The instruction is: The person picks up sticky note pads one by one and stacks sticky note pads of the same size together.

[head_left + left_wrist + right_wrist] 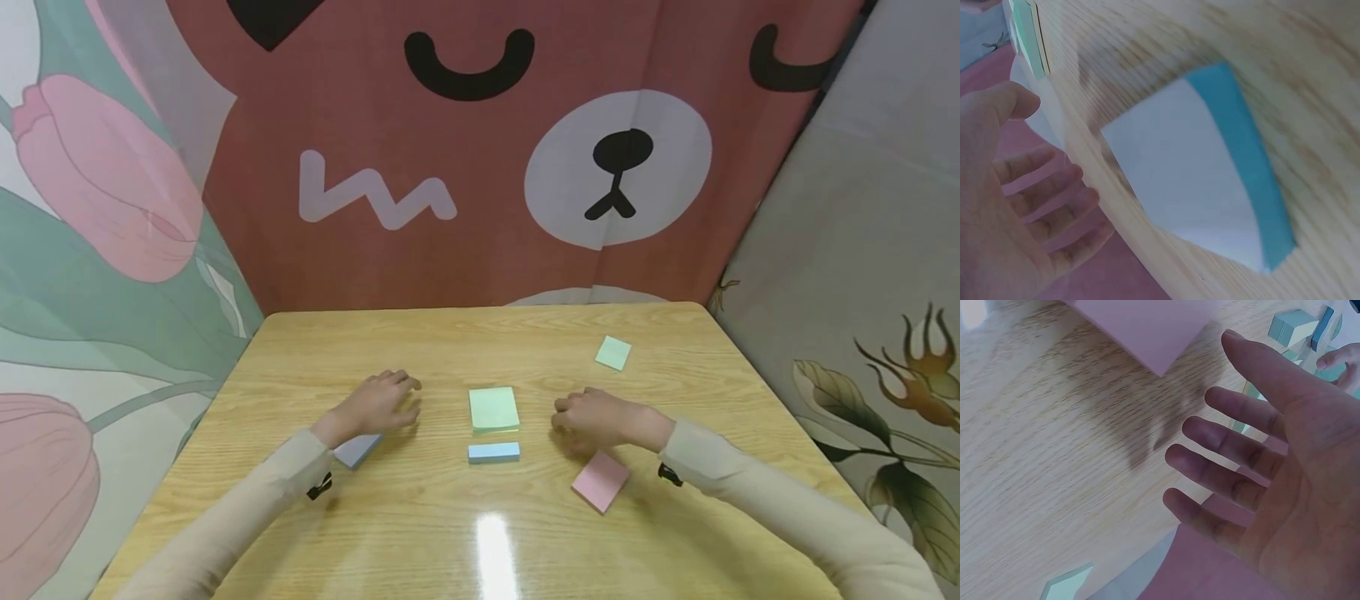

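Observation:
My left hand (381,402) hovers over the table's left side, its fingers loosely bent around nothing. Just below its wrist lies a blue sticky-note pad (358,451), partly hidden by the sleeve in the head view; the left wrist view shows the pad's pale top (1179,169). Over on the right, my right hand (600,417) is in the air with fingers apart and an empty palm (1297,487). A pink sticky-note pad (601,482) lies turned at an angle just nearer than that hand. Between the hands sits a large green pad (493,409), with a narrow light-blue pad (493,452) in front.
A small green pad (613,352) lies near the table's far right edge. The wooden table (420,533) reflects a bright strip of light at its front. Printed cloths hang behind it and on both sides, including a reddish bear-face cloth (480,258).

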Motion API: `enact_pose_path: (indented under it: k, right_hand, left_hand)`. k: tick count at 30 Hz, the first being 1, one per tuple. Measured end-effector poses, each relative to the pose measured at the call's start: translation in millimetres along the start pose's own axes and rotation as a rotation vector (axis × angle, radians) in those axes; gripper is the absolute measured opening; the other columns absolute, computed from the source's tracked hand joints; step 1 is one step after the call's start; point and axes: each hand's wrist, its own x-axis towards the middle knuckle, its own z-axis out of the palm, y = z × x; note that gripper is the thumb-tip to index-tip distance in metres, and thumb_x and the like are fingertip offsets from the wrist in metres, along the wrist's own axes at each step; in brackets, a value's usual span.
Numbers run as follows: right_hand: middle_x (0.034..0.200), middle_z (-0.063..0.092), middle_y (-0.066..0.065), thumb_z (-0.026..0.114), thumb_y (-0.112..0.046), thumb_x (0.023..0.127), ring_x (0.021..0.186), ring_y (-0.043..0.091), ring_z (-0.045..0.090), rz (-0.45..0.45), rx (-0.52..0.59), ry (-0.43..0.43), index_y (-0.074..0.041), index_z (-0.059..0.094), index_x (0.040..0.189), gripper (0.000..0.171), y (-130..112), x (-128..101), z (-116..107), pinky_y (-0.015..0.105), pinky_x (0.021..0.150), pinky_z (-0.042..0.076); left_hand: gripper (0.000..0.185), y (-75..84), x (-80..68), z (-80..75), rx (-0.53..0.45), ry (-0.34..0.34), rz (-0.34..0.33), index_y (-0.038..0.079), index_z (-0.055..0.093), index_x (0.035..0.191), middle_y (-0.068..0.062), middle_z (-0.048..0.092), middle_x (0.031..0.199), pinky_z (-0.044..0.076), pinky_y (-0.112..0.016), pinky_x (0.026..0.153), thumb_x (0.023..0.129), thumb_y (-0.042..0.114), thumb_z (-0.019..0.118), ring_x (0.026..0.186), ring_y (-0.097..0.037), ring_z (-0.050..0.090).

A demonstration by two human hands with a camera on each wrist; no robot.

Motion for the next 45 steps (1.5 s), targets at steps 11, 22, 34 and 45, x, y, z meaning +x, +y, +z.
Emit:
enact_pose_path:
  k: [11,22,34,45]
  right_hand:
    - [0.084,0.054,-0.01,0.077,-0.039,0.084,0.076,0.009,0.051,0.002,0.003,-0.004,-0.019,0.069,0.095,0.025,-2,-11,3,0.03,0.067,0.042]
    - [0.08,0.05,-0.011,0.078,-0.035,0.083,0.073,0.009,0.048,0.055,0.048,-0.078,-0.02,0.066,0.089,0.021,-6,-21,-6,0.032,0.068,0.041]
    - [0.087,0.056,-0.01,0.081,-0.035,0.08,0.08,0.009,0.053,0.134,0.096,-0.197,-0.019,0.068,0.098,0.027,-14,-27,-9,0.034,0.075,0.044]
    - [0.093,0.051,-0.01,0.094,-0.027,0.061,0.084,0.009,0.051,0.113,0.061,-0.256,-0.024,0.063,0.097,0.048,-20,-36,-12,0.031,0.072,0.045]
  left_hand:
    - [0.033,-13.5,-16.2,0.9,0.012,-0.009,-0.008,0.004,0.063,0.117,-0.01,0.06,0.105,0.052,-0.049,0.077,0.095,0.028,0.063,0.091,-0.027,0.059]
    - [0.034,-26.7,-32.4,-8.9,-0.008,-0.064,-0.074,0.006,0.064,0.115,-0.009,0.059,0.103,0.05,-0.051,0.074,0.095,0.035,0.064,0.084,-0.025,0.058]
    - [0.043,-25.0,-36.7,-11.0,-0.036,-0.218,-0.197,0.009,0.059,0.113,-0.009,0.054,0.103,0.051,-0.044,0.064,0.091,0.045,0.066,0.082,-0.023,0.056]
    - [0.052,-21.5,-37.7,-16.1,-0.067,-0.294,-0.265,0.004,0.056,0.11,-0.01,0.05,0.098,0.046,-0.038,0.063,0.088,0.05,0.068,0.076,-0.02,0.051]
